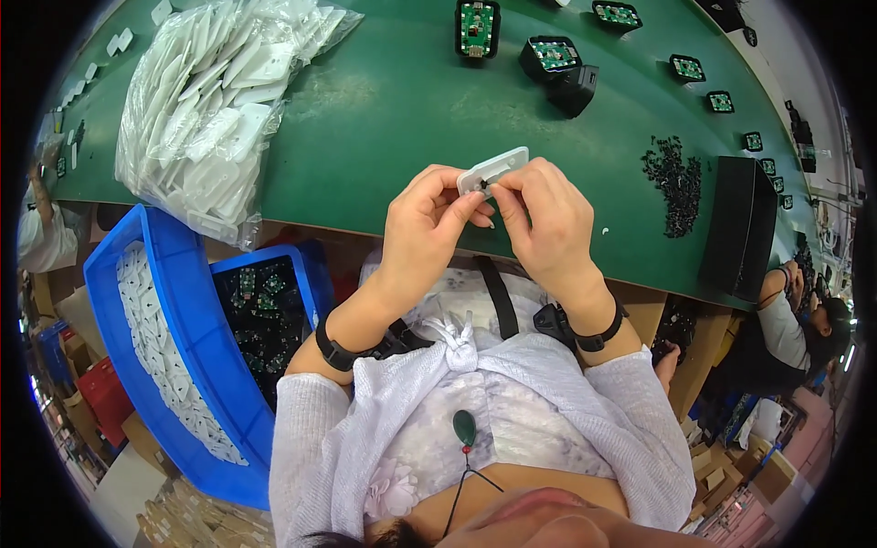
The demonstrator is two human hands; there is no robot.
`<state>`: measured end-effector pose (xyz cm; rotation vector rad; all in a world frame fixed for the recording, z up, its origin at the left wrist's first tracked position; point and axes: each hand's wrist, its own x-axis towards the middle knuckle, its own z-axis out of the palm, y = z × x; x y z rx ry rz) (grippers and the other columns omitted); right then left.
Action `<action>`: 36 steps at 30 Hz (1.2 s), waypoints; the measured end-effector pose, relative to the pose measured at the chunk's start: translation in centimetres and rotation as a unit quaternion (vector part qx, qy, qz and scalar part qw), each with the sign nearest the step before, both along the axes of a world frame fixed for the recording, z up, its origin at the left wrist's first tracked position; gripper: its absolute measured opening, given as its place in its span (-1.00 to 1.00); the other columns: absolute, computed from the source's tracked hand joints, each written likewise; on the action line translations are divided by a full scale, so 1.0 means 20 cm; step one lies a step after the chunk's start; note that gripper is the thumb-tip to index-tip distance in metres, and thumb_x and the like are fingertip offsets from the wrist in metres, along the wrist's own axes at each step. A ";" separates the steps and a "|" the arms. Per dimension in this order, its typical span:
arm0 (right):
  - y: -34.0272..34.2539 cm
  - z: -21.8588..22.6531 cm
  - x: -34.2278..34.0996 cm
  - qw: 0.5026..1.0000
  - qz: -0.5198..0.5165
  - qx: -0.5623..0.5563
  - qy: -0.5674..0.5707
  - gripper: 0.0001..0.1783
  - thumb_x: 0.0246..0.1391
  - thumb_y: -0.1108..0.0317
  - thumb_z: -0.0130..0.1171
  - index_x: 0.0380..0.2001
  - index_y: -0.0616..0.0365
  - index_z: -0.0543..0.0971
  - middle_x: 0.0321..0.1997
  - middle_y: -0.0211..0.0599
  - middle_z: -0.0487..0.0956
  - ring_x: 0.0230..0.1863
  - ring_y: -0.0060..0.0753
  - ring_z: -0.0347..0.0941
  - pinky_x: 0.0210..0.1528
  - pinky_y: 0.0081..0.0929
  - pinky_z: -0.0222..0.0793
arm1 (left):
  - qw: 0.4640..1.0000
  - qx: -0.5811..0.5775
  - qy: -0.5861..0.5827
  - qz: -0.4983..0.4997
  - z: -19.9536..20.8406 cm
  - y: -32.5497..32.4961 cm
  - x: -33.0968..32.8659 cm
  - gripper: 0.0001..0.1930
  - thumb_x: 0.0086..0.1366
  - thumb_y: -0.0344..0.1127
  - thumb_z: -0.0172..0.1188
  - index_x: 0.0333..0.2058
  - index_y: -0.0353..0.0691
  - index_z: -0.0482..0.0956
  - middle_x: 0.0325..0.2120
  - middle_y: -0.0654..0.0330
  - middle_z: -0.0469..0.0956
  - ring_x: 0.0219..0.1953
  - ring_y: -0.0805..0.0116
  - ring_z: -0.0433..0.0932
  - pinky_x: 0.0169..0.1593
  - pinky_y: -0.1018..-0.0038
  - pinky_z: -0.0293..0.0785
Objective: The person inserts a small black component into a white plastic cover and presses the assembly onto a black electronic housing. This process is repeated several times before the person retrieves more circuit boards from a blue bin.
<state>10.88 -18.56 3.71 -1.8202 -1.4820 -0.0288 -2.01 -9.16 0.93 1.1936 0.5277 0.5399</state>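
Over the near edge of the green table, my left hand (427,215) grips a white plastic cover (498,165) by its lower left end. My right hand (554,217) is closed at the cover's face, thumb and forefinger pinching a tiny black part (485,184) against it. Whether that part sits in the cover or only touches it, I cannot tell. To the right on the table lies a pile of small black parts (673,187). A clear plastic bag (196,119) full of white covers rests at the left.
Black housings with green circuit boards (477,29) stand along the far side and right. A black box (742,224) is at the right edge. At lower left are a blue bin (183,301) of white pieces and another bin (315,283) holding circuit boards. A co-worker (786,338) sits at right.
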 end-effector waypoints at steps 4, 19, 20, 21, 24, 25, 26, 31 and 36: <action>0.00 0.01 -0.02 0.989 -0.015 -0.041 0.145 -0.87 0.07 0.51 0.23 -0.45 0.21 0.45 -0.53 -0.40 0.39 -0.58 -0.55 0.28 -0.56 -0.57 0.18 | 0.998 0.052 -0.023 0.042 -0.01 -0.02 0.00 -0.90 0.26 -0.59 0.12 -0.24 -0.38 0.51 -0.33 0.18 0.51 -0.33 0.44 0.57 -0.25 0.57 0.57; 0.06 -0.08 -0.06 0.980 0.025 0.093 0.173 -0.86 0.13 0.50 0.18 -0.36 0.18 0.40 -0.56 -0.37 0.30 -0.62 -0.55 0.13 -0.61 -0.57 0.03 | 0.969 0.199 -0.056 0.139 -0.02 -0.04 0.01 -0.87 0.17 -0.61 0.22 -0.28 -0.36 0.52 -0.31 0.09 0.51 -0.35 0.38 0.53 -0.32 0.54 0.52; 0.07 -0.08 -0.06 0.959 0.041 0.091 0.263 -0.86 0.13 0.51 0.19 -0.36 0.18 0.39 -0.58 -0.35 0.31 -0.63 -0.52 0.13 -0.63 -0.56 0.03 | 0.967 0.205 -0.055 0.139 -0.02 -0.04 0.01 -0.87 0.17 -0.61 0.22 -0.28 -0.36 0.52 -0.31 0.10 0.51 -0.36 0.38 0.53 -0.32 0.54 0.51; 0.08 -0.10 -0.06 0.959 0.042 0.091 0.264 -0.86 0.13 0.51 0.19 -0.36 0.18 0.39 -0.58 -0.35 0.31 -0.63 -0.52 0.13 -0.63 -0.56 0.03 | 0.966 0.211 -0.054 0.139 -0.02 -0.04 0.01 -0.86 0.17 -0.60 0.22 -0.28 -0.36 0.52 -0.31 0.10 0.51 -0.36 0.37 0.53 -0.33 0.54 0.51; 0.08 -0.13 -0.06 0.991 0.006 0.134 0.020 -0.85 0.05 0.48 0.23 -0.39 0.15 0.43 -0.55 -0.25 0.33 -0.60 -0.25 0.29 -0.60 -0.37 0.16 | 0.942 0.297 -0.059 0.144 0.00 -0.02 0.01 -0.86 0.16 -0.60 0.23 -0.29 -0.35 0.52 -0.31 0.10 0.50 -0.37 0.38 0.52 -0.35 0.55 0.49; 0.07 -0.12 -0.06 0.989 0.010 0.116 0.091 -0.85 0.06 0.47 0.23 -0.39 0.15 0.43 -0.54 -0.24 0.33 -0.60 -0.24 0.29 -0.60 -0.38 0.16 | 0.942 0.297 -0.059 0.145 0.00 -0.01 0.01 -0.86 0.16 -0.60 0.23 -0.29 -0.35 0.52 -0.31 0.10 0.50 -0.37 0.38 0.52 -0.35 0.55 0.49; 0.06 -0.13 -0.07 0.982 0.015 0.097 0.163 -0.85 0.07 0.47 0.22 -0.39 0.15 0.42 -0.54 -0.24 0.33 -0.60 -0.22 0.28 -0.60 -0.38 0.15 | 0.936 0.316 -0.055 0.147 0.01 -0.01 0.01 -0.86 0.16 -0.60 0.23 -0.29 -0.35 0.52 -0.32 0.09 0.50 -0.38 0.38 0.52 -0.36 0.55 0.47; 0.08 -0.16 -0.04 0.989 0.023 0.132 0.066 -0.86 0.07 0.46 0.23 -0.39 0.14 0.43 -0.53 -0.25 0.35 -0.57 -0.26 0.28 -0.56 -0.37 0.18 | 0.941 0.303 -0.052 0.138 0.00 -0.02 0.00 -0.90 0.19 -0.60 0.20 -0.31 -0.34 0.50 -0.33 0.13 0.47 -0.40 0.46 0.47 -0.38 0.59 0.41; 0.01 -0.13 -0.01 0.986 0.047 0.125 0.098 -0.79 0.10 0.39 0.25 -0.26 0.18 0.44 -0.35 -0.34 0.40 -0.41 -0.52 0.26 -0.43 -0.59 0.19 | 0.996 0.000 -0.062 0.062 0.03 0.01 -0.04 -0.94 0.26 -0.57 0.15 -0.36 -0.34 0.45 -0.29 0.22 0.41 -0.37 0.57 0.42 -0.27 0.64 0.38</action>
